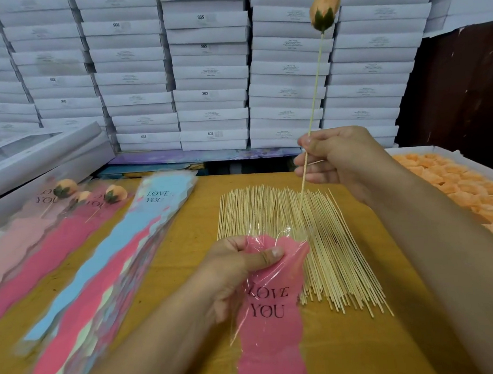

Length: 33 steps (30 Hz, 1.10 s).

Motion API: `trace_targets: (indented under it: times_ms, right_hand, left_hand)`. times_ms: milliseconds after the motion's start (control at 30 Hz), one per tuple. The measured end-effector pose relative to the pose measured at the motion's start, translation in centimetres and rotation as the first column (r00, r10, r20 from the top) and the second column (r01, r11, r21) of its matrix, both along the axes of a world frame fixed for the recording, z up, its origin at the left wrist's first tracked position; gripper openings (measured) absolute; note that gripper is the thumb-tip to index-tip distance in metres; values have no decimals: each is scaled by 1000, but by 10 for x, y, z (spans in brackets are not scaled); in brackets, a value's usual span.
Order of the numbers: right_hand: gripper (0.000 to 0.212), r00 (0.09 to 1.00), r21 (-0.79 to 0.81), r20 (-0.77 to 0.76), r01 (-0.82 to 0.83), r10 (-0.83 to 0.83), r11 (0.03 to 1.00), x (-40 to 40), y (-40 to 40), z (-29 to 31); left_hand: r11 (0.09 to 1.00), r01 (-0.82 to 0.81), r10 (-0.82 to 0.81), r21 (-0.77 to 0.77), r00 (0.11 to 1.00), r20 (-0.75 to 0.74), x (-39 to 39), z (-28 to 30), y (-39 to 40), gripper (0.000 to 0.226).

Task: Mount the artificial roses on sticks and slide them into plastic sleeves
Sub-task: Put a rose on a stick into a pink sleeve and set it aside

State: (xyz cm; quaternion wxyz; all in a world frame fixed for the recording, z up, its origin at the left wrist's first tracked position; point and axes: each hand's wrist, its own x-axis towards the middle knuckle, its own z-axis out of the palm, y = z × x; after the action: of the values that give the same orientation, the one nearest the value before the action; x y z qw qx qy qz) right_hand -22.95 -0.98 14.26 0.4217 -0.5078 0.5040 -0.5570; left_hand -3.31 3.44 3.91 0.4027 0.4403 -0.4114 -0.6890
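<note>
A peach artificial rose (325,11), already mounted on a stick (313,102), is held high at the far right, the stick pinched between the thumb and curled fingers of the right hand (336,157) so that its bare end points down toward the pink "LOVE YOU" plastic sleeve (271,309). The sleeve's mouth is gripped and seemingly held apart by the left hand (241,268), near centre, apparently to receive the stick. Spare sticks (303,247) are fanned on the wooden table (355,352) within easy reach. Finished sleeved roses (92,194) are laid at far left beside a stack of unused sleeves (99,287); loose rose heads (475,192) are kept in a tray at right.
</note>
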Motion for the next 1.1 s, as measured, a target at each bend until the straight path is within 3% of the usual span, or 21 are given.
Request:
trace_targets:
  times_ms: [100, 367, 700, 900, 1100]
  right_hand:
    - [3, 999, 12, -35, -23, 23, 1000, 3, 1, -3]
    - [9, 994, 41, -90, -58, 61, 997, -1, 6, -8]
    - [10, 996, 21, -86, -35, 37, 999, -8, 8, -5]
    - [5, 999, 4, -41, -10, 10, 1000, -1, 7, -7]
    - [7, 1000, -18, 16, -8, 8, 1000, 15, 3, -8]
  left_hand:
    - [1000, 1, -1, -6, 1000, 13, 1, 0, 0, 38]
    - [1000, 14, -13, -18, 1000, 21, 1, -2, -1, 13]
    - [1000, 0, 1, -13, 1000, 17, 1, -3, -1, 14]
    - [1000, -1, 2, -13, 998, 58, 0, -2, 0, 44]
    - [999, 41, -39, -33, 998, 54, -1, -3, 2, 51]
